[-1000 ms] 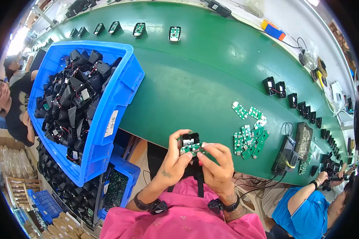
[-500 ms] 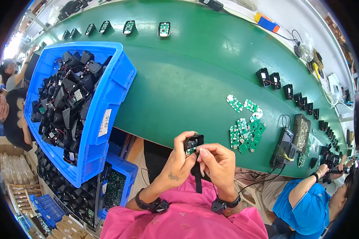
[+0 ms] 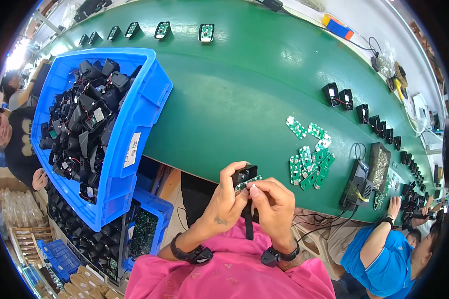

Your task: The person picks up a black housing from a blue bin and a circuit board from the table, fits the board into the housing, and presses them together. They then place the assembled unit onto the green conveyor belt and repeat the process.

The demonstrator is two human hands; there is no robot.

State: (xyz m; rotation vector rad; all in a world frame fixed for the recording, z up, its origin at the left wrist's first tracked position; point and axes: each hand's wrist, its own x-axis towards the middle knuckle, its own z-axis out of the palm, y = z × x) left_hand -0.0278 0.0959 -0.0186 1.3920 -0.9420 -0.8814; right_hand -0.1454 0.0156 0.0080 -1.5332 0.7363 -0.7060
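My left hand (image 3: 223,205) is wrapped round a small black plastic housing (image 3: 244,173), its hollow side up, over the table's near edge. A green circuit board (image 3: 250,182) lies across the housing's near side, against my left fingertips. My right hand (image 3: 274,203) is closed in a pinch at the board's near edge. A small white piece (image 3: 254,186), resembling a wire plug, shows at its fingertips; the rest is hidden by the fingers. To the right, several loose green circuit boards (image 3: 307,169) lie in a pile on the green table (image 3: 224,109).
A blue crate (image 3: 153,89) full of black housings (image 3: 87,107) stands at left. Rows of housings, including one with a board (image 3: 206,33), line the far and right sides. A black device (image 3: 355,184) with cables sits at right. People (image 3: 384,254) work on both sides.
My hands stay together, with the board tilted slightly differently at the housing. At right, the co-worker in blue has moved an arm; at left, another person's hand has come into view beside the crate.
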